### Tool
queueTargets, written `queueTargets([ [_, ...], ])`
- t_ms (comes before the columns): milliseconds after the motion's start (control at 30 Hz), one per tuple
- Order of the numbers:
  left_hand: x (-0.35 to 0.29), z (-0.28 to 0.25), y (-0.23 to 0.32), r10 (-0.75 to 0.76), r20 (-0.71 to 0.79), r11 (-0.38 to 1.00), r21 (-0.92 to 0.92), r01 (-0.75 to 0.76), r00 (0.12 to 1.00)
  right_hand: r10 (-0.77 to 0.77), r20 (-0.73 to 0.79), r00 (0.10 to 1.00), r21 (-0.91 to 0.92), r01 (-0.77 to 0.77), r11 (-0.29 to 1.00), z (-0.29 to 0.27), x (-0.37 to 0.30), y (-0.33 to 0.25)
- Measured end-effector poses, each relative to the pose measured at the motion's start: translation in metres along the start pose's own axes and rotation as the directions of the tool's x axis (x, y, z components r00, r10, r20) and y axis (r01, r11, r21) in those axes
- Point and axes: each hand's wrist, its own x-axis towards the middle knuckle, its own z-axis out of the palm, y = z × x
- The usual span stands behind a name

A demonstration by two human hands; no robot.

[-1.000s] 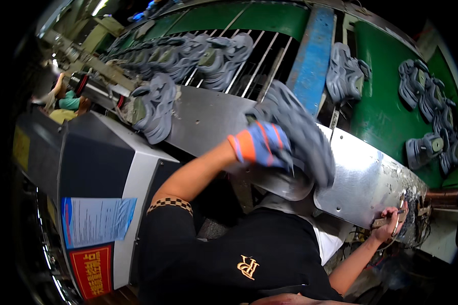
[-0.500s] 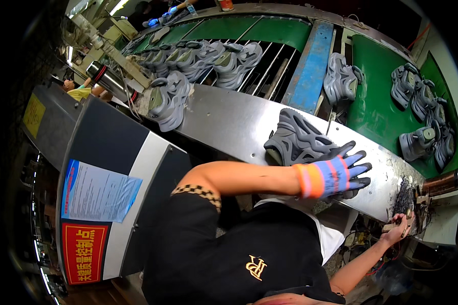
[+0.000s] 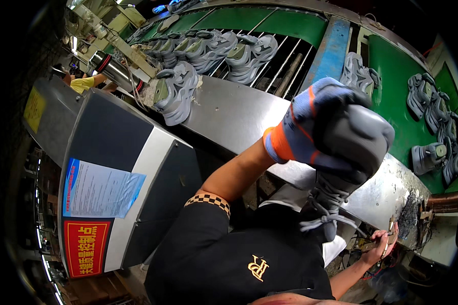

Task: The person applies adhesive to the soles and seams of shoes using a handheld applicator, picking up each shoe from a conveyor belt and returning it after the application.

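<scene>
My left hand [image 3: 318, 119], in a blue, orange and black glove, is closed round the toe end of a grey sneaker [image 3: 359, 134]. The shoe is raised off the metal ledge, its toe up and its loose laces hanging toward my chest. Bare, my right hand [image 3: 377, 247] is at the lower right, beside the ledge's worn end. Its fingers are bent round a slim brass-coloured tool [image 3: 393, 235], whose kind I cannot make out. A dark, crusty patch [image 3: 408, 216] lies on the ledge just above that hand.
Several grey sneakers [image 3: 208, 51] stand along the rollers, one [image 3: 177, 94] at the ledge's left end. More shoes [image 3: 427, 157] sit on the green belt [image 3: 392, 122] at right. A steel flask [image 3: 114, 71] leans at far left. A dark machine cabinet [image 3: 109, 134] stands to my left.
My left hand has lifted the sneaker from the metal ledge and tipped it toe up. My right hand has moved slightly down and left, away from the dark patch.
</scene>
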Motion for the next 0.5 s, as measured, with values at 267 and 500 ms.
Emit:
queueTargets([
  [267,0.02,0.005,-0.046,-0.232,0.179,0.949,-0.175,0.263,0.956,-0.025,0.308,0.951,-0.034,0.037,0.999,0.073,0.022,-0.054],
  [500,0.02,0.019,-0.048,-0.376,0.172,0.916,-0.08,0.393,0.911,-0.134,0.503,0.854,-0.029,0.172,0.985,0.145,0.039,-0.127],
])
